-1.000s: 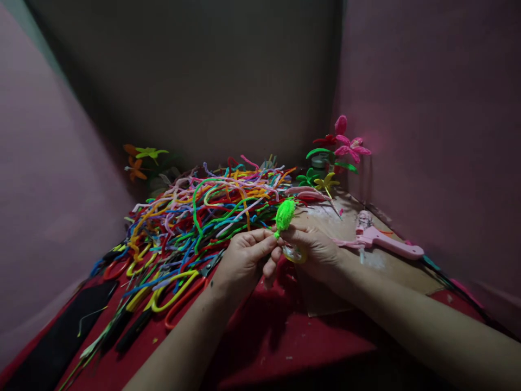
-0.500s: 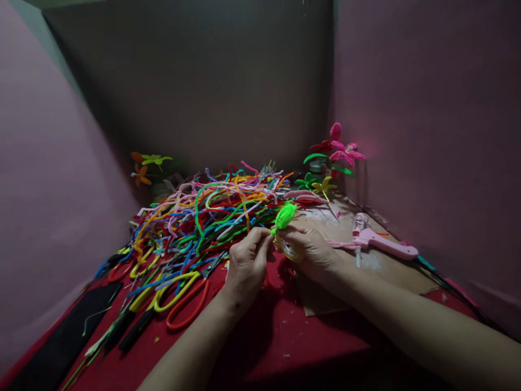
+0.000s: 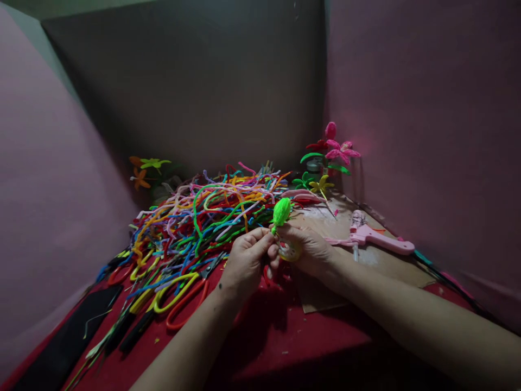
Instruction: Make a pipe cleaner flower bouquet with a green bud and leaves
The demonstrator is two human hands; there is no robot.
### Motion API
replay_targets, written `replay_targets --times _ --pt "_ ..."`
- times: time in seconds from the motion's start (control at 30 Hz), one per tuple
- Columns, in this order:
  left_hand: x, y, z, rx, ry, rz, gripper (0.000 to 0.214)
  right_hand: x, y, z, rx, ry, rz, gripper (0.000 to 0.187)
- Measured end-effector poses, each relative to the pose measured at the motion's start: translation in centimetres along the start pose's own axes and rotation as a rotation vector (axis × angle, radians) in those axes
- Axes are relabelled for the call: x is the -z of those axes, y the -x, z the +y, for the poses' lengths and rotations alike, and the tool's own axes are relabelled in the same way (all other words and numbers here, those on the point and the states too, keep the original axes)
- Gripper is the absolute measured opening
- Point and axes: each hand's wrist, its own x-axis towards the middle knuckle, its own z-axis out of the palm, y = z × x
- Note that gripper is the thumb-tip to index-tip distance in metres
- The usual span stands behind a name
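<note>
A bright green fuzzy pipe-cleaner bud (image 3: 281, 212) points upward between my hands, its narrow neck down at my fingertips. My left hand (image 3: 249, 255) is closed, thumb and fingers pinching just below that neck. My right hand (image 3: 311, 248) curls around a pale yellowish ring, which looks like a roll of tape (image 3: 290, 251), with its fingertips close by the base of the bud. The thin part beneath the bud is mostly hidden by my fingers.
A heap of colourful pipe cleaners (image 3: 211, 209) lies behind my hands. Scissors (image 3: 191, 296) with yellow and red handles sit at left, near a black strip (image 3: 67, 336). On cardboard (image 3: 325, 293) at right rests a pink glue gun (image 3: 378, 239). Pipe-cleaner flowers (image 3: 342, 151) stand behind.
The green bud has turned from leaning right to nearly upright. My left hand has rolled a little, its fingers now showing below the thumb. The view has shifted slightly.
</note>
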Motion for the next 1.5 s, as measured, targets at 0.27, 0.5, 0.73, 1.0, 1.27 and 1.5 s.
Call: replay_targets --times 0.27,0.5,0.73,1.0,1.27,1.5 --pt "-0.1 0.2 0.0 0.076 0.144 -0.089 0.021 0.1 0.1 -0.3 0.005 0.03 -0.027 0.024" --pt "0.1 -0.1 -0.1 0.029 -0.048 -0.029 0.029 -0.1 0.3 -0.3 0.142 0.169 0.012 0.02" --pt "-0.2 0.2 -0.7 -0.28 -0.582 0.234 0.018 -0.1 0.3 0.2 0.28 0.296 0.16 0.019" --pt "-0.1 0.2 -0.5 -0.331 -0.645 0.213 0.02 -0.2 0.4 0.2 0.321 0.305 0.159 0.016" --pt "0.5 0.5 0.4 0.039 0.014 -0.145 0.022 -0.5 0.7 0.3 0.156 0.157 0.001 0.023" --pt "0.1 0.2 -0.3 -0.142 -0.39 -0.001 0.028 -0.2 0.5 -0.2 0.194 0.169 0.101 0.019"
